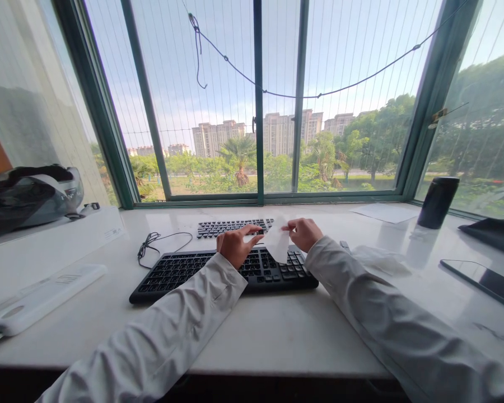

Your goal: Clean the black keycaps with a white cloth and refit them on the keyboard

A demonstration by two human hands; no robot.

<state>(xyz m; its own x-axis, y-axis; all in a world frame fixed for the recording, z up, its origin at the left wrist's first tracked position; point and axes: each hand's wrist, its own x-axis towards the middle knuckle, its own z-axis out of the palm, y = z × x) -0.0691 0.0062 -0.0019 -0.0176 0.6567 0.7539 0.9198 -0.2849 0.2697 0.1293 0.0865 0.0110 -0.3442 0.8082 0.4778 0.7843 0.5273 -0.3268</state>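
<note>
My right hand [304, 234] pinches a thin white wipe [277, 246], which hangs down in front of its fingertips. My left hand [234, 247] is close by on the other side, thumb and forefinger apart, their tips near the wipe's left edge; whether the thumb touches it I cannot tell. Both hands are above a black keyboard [172, 271] lying on the white counter. The wipe and hands cover part of its keys. Just behind lies a second, thinner keyboard [218, 228], its right end partly hidden by the wipe.
A black cable [148, 246] coils left of the keyboards. Crumpled clear plastic [378, 260], a phone [485, 282], a dark tumbler [438, 202] and a paper sheet [384, 212] lie or stand to the right. At left are a helmet [33, 196] on a white box and a white plastic piece [46, 296].
</note>
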